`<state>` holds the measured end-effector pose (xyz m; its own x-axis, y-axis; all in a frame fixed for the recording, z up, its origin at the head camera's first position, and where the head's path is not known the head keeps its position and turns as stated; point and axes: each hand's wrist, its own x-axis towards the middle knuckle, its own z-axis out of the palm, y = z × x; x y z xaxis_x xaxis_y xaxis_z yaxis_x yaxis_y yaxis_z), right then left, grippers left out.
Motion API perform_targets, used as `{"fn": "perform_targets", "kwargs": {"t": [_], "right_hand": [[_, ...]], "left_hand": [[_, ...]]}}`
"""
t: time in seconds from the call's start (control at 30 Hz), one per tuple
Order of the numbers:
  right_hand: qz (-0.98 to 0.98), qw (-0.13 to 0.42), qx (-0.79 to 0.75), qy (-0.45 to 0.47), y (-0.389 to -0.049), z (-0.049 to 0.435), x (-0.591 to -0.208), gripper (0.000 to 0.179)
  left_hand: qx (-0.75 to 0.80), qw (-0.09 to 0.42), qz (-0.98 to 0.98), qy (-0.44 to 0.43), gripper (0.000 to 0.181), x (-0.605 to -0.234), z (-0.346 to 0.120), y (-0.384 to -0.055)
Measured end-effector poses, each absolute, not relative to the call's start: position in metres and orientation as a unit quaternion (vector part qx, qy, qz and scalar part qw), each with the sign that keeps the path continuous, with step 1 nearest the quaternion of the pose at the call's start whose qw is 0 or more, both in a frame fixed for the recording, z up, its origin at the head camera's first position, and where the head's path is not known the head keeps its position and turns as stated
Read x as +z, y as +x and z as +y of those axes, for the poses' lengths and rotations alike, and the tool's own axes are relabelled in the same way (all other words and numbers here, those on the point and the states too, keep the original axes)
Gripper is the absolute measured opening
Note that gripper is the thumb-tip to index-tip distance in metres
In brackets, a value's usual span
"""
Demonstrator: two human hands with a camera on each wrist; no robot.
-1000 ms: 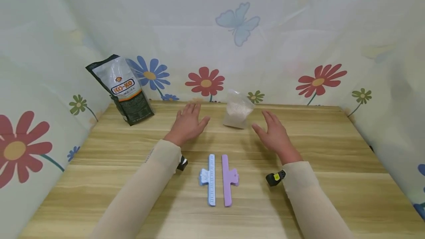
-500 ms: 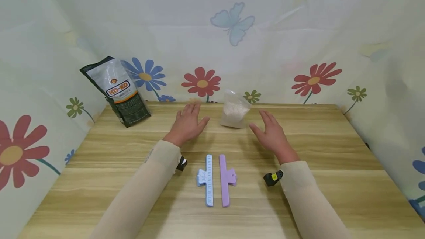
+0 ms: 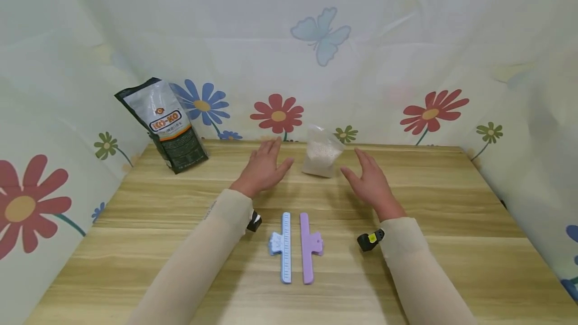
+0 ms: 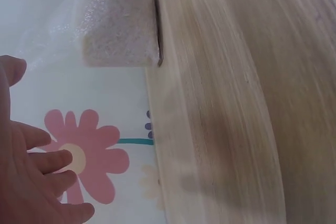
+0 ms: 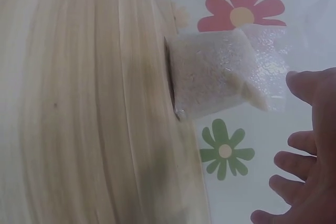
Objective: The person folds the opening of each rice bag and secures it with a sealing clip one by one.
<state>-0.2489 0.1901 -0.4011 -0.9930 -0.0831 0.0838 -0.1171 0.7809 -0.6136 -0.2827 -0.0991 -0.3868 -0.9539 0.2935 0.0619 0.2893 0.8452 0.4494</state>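
A small clear plastic bag of rice (image 3: 322, 156) stands upright near the back edge of the table, its top loose and unfilled. My left hand (image 3: 262, 167) is just left of it, fingers extended and thumb toward the bag, holding nothing. On the other side, my right hand (image 3: 372, 182) has its fingers stretched out and its thumb near the bag, with a gap between. In the right wrist view the bag (image 5: 210, 72) shows pale grains behind crinkled film. Nearer to me lie two sealing clips, a blue one (image 3: 286, 249) and a purple one (image 3: 307, 249), side by side.
A larger dark green and silver KO-KO bag (image 3: 167, 132) stands tilted at the back left of the wooden table (image 3: 451, 265). Behind the table hangs a flower-printed cloth (image 3: 384, 64), which also runs along both sides.
My left hand has shifted right, closer to the bag of rice. The right hand has stayed nearly still. The head view sways slightly; the bags and clips keep their places.
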Motion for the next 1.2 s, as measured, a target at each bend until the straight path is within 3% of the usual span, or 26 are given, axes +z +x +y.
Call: {"fn": "perform_targets", "kwargs": {"t": [1.2], "right_hand": [[-0.883, 0.041, 0.468, 0.025, -0.291, 0.168, -0.411, 0.066]], "left_hand": [[0.514, 0.144, 0.837, 0.117, 0.07, -0.386, -0.062, -0.316]]}}
